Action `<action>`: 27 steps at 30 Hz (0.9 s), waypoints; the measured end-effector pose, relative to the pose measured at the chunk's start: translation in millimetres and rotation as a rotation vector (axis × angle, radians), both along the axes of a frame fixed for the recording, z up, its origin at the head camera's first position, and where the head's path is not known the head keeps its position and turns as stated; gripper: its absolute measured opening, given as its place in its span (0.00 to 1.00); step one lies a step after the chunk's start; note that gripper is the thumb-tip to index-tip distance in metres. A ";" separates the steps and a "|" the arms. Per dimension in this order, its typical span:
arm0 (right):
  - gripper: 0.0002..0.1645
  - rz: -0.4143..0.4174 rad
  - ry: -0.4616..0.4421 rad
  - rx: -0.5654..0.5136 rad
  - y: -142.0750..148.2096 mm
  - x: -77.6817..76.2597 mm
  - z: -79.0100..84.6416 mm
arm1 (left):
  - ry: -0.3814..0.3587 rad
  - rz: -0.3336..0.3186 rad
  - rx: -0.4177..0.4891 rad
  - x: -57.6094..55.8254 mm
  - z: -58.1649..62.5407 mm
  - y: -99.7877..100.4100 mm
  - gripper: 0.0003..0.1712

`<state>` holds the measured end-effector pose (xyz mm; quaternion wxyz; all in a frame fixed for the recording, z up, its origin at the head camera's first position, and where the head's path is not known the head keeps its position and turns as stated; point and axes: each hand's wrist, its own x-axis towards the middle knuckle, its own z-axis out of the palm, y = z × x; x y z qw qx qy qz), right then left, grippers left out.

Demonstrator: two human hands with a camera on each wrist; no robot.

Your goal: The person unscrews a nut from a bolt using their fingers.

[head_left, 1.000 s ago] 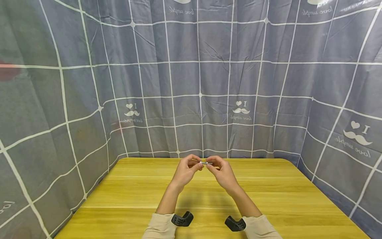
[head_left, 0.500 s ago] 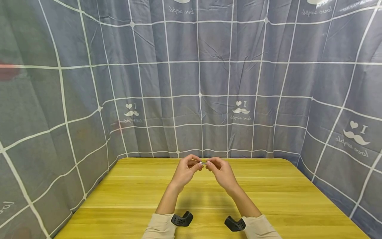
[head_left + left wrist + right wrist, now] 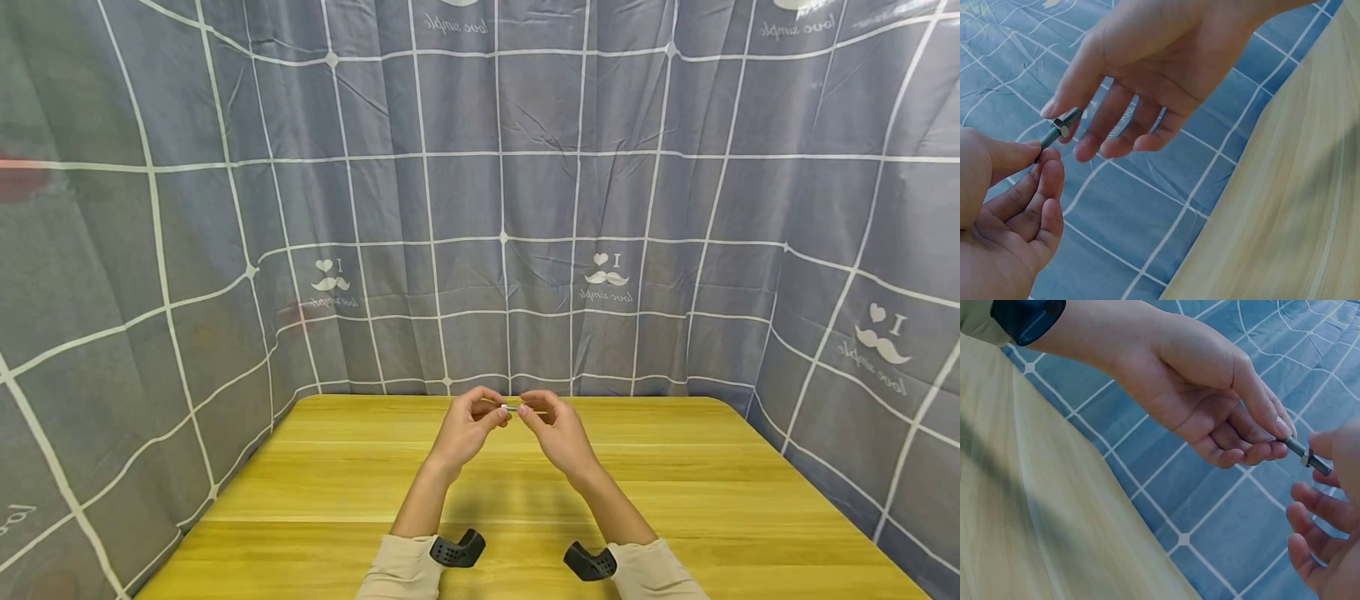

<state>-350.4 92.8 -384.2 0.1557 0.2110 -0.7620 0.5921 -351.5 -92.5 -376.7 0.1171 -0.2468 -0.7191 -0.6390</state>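
In front of me, over the far part of the table, a threaded metal bolt [image 3: 512, 408] is held sideways between both hands. My left hand [image 3: 462, 432] pinches one end of the bolt between thumb and fingertips, hiding that end. A small hex nut [image 3: 1061, 127] sits partway along the thread, seen also in the right wrist view as a nut [image 3: 1305, 457] near the bolt's free end. My right hand [image 3: 558, 433] has its thumb and index finger on either side of the nut, while its other fingers are loosely bent.
A yellow wood-grain table [image 3: 330, 483] spreads beneath the hands. Grey curtains [image 3: 465, 200] with white grid lines stand behind it and along both sides. Each wrist carries a black camera mount [image 3: 459, 550] by a beige sleeve [image 3: 405, 571].
My right thumb and fingers close in over the bolt's free end, then loosen slightly and shift around the nut. The left hand stays still, gripping the bolt.
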 end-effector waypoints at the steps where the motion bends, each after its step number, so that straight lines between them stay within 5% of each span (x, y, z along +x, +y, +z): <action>1: 0.15 -0.006 0.003 0.001 0.0 0.1 -0.1 | 0.000 -0.001 0.000 0.5 0.3 0.0 0.06; 9: 0.08 0.025 0.045 -0.023 1.1 -2.6 -0.5 | -0.004 -0.007 0.007 1.1 1.0 -0.3 0.06; 16: 0.16 0.063 0.076 -0.019 1.4 -3.3 -1.0 | -0.007 0.000 -0.004 0.5 0.4 -0.6 0.06; 23: 0.15 -0.006 0.021 0.000 0.6 -3.0 -2.2 | -0.006 0.013 -0.017 -0.1 0.8 0.9 0.06; 27: 0.10 -0.022 0.024 -0.015 1.3 -2.5 -1.6 | -0.001 0.012 -0.023 11.2 10.1 1.7 0.05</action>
